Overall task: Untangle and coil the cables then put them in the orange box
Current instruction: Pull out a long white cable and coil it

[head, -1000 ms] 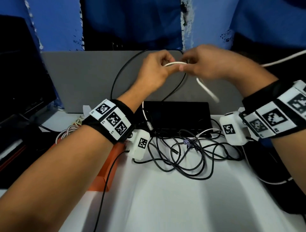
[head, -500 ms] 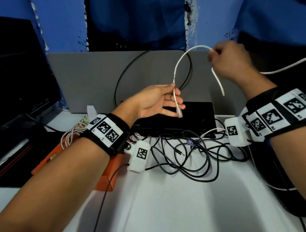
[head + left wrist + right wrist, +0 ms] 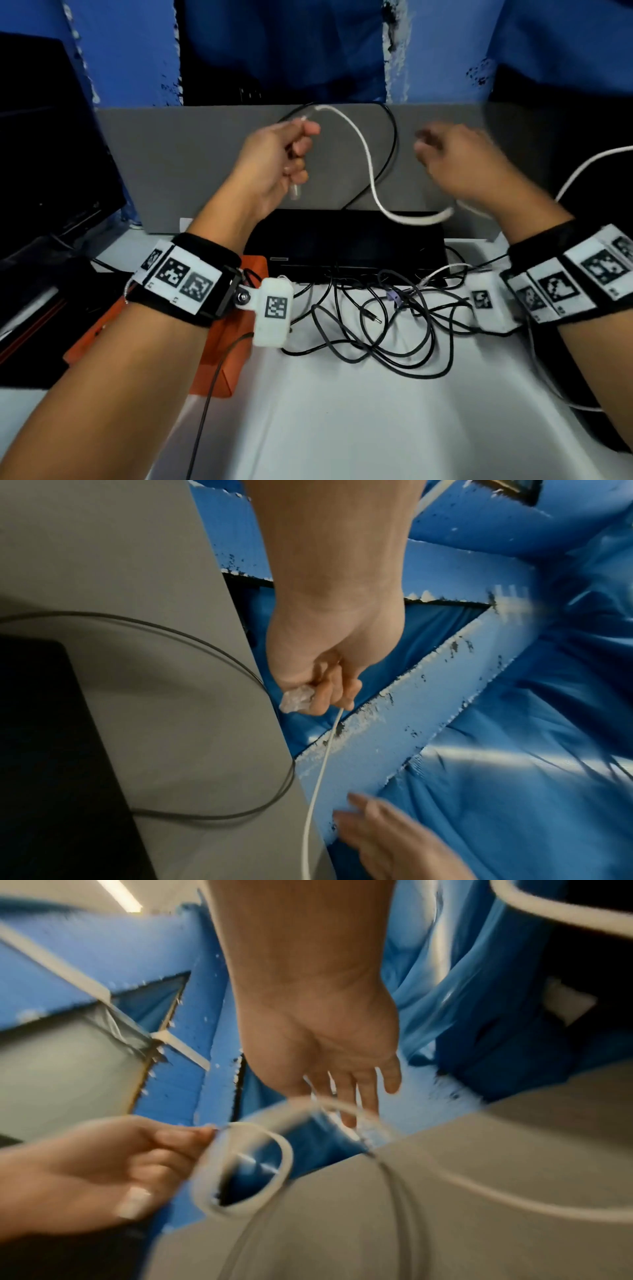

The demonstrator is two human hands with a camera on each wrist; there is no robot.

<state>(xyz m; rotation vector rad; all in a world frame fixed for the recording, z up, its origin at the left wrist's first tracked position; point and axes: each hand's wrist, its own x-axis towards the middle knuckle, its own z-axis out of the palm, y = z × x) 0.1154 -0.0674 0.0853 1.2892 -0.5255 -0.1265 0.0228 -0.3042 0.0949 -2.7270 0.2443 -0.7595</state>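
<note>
A white cable (image 3: 368, 161) with a clear plug (image 3: 295, 192) hangs in the air over the back of the desk. My left hand (image 3: 299, 150) grips it near the plug end, which pokes out below the fist (image 3: 329, 696). From the fist the cable arcs up, drops and runs right beneath my right hand (image 3: 424, 147). The right hand is blurred, with straight fingers (image 3: 356, 1096) holding nothing; the cable (image 3: 284, 1153) passes by them. A tangle of black cables (image 3: 376, 325) lies on the white desk. The orange box (image 3: 222, 342) sits under my left wrist, mostly hidden.
A flat black device (image 3: 342, 240) lies behind the tangle, against a grey panel (image 3: 188, 154). A dark monitor (image 3: 51, 137) stands at the left. Another white cable (image 3: 582, 164) runs off to the right. The white desk (image 3: 342, 428) extends toward me.
My left hand has risen and curled into a fist round the white cable's plug end. My right hand has let go of the cable and dropped lower.
</note>
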